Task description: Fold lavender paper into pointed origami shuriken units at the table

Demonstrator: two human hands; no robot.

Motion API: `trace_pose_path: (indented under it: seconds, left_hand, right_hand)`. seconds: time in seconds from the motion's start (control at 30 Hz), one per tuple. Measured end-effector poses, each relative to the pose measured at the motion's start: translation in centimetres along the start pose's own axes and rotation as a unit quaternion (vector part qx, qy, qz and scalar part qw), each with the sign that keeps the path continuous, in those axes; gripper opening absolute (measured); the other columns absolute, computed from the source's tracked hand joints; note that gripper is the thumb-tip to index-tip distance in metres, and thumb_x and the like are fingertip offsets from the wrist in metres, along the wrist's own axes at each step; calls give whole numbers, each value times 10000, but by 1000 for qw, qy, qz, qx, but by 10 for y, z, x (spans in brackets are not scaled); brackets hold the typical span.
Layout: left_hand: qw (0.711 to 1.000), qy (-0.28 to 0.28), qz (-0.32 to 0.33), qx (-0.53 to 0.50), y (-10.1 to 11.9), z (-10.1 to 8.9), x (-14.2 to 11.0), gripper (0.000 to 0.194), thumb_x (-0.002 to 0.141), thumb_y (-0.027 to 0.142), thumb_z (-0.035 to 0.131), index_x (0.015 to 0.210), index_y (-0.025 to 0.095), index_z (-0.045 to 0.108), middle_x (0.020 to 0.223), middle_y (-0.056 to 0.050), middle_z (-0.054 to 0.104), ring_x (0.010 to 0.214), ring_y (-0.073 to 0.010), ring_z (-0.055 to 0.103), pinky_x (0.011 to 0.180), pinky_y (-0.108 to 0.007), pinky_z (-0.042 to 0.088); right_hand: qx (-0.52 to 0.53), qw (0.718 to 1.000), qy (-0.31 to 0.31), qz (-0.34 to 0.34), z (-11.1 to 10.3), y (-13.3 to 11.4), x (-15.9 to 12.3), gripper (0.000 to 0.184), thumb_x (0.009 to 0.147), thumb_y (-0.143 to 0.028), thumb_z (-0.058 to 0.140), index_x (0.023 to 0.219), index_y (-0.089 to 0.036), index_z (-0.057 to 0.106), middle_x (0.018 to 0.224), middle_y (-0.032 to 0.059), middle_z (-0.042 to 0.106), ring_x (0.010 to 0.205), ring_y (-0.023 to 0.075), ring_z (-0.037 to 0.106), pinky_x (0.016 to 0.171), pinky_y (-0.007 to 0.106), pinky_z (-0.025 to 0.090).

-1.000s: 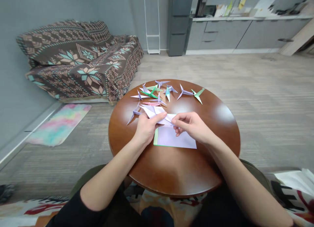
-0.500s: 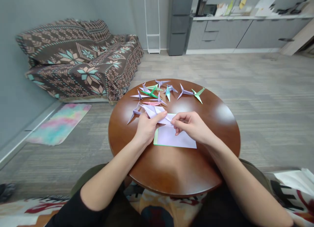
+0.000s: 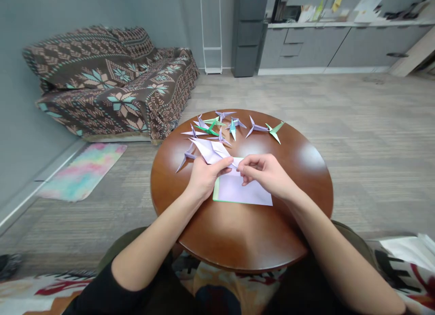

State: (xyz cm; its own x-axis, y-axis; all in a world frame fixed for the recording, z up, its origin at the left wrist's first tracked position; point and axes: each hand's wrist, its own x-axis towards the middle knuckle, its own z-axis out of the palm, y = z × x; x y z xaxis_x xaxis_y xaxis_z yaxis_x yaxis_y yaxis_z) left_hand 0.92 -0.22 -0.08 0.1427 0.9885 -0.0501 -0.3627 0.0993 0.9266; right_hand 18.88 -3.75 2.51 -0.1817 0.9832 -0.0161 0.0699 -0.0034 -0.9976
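Note:
A partly folded sheet of lilac origami paper [image 3: 211, 150] is held above the table, its wide pointed end toward the upper left. My left hand [image 3: 205, 175] is closed on its lower edge, thumb on top. With thumb and forefinger, my right hand [image 3: 260, 171] pinches the narrow right-hand tip of the same paper. Below both hands lies a stack of square paper [image 3: 243, 191], lilac on top with green edges showing. Behind the held paper, several folded paper cranes rest on the table, among them a green crane [image 3: 210, 128] and a lilac crane [image 3: 186, 157].
The round brown table [image 3: 244, 240] is in front of my knees. At its far right sits a light green crane [image 3: 274, 132], beside a lilac one [image 3: 255, 127]. A covered sofa [image 3: 115, 86] stands back left, with grey kitchen cabinets [image 3: 312, 47] along the far wall.
The held paper's wide end has tilted up and away, now covering the pink folded piece behind it. My left thumb has shifted slightly right; my right hand has barely moved.

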Motion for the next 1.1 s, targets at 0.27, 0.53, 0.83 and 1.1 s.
trace_pose_path:
  seconds: [0.27,0.53,0.83,1.1]
  left_hand:
    - [1000,-27,-8,-2,1,1,-2,414,646,228,962,947,143,691,802,14,721,710,-114,694,660,-218,591]
    - [999,-37,7,34,1,1,-4,465,659,247,960,1036,149,707,812,13,724,713,-118,680,636,-220,562]
    - [1000,-6,4,-12,5,7,-7,369,620,205,958,845,139,673,756,15,702,692,-106,658,649,-213,555]
    - [980,-169,-77,75,3,1,-9,335,630,210,947,897,148,756,812,-29,750,668,-132,655,584,-226,515]
  right_hand:
    - [-14,1000,7,-9,-1,6,0,113,779,-267,738,768,-155,726,683,-8,679,572,123,664,628,289,602]
    - [-6,1000,5,-6,0,3,-1,119,770,-270,737,757,-154,716,663,-9,672,570,130,666,618,292,608]
    - [0,1000,6,5,-1,3,0,66,725,-227,719,723,-164,700,682,-12,677,572,148,699,627,298,594]
    - [39,999,20,-3,-4,2,1,297,776,-438,817,828,-160,725,700,-5,675,609,123,605,602,268,524]
